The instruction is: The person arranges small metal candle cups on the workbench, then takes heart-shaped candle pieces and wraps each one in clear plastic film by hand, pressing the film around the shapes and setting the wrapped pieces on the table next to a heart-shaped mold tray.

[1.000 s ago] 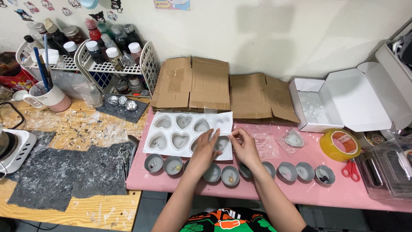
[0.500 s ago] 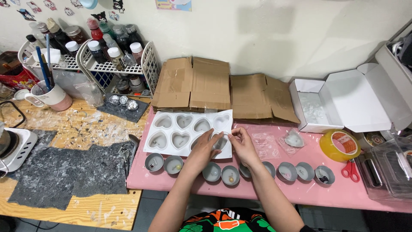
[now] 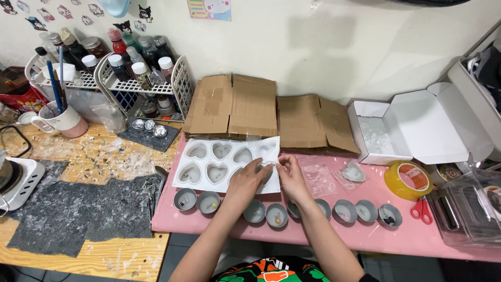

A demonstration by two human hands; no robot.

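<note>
A white silicone mould [image 3: 209, 159] with several heart-shaped cavities lies on the pink tabletop [image 3: 334, 237]. My left hand [image 3: 246, 184] covers its lower right corner, fingers curled on the rim of the last cavity. My right hand [image 3: 292, 177] meets it from the right, thumb and forefinger pinching the same rim. What sits inside that cavity is hidden by my fingers. A row of small round metal cups [image 3: 276, 215] runs along the table's front edge, just below both hands.
Flattened cardboard [image 3: 255, 107] leans at the wall. An open white box [image 3: 417, 125], yellow tape roll [image 3: 404, 180], red scissors [image 3: 420, 209] and clear plastic container [image 3: 475, 209] stand right. A wire rack of bottles [image 3: 125, 73], a mug with brushes [image 3: 62, 119] and a hot plate [image 3: 13, 180] are left.
Both hands stay at the mould's lower right corner. My fingers have drawn closer together on the last cavity's rim.
</note>
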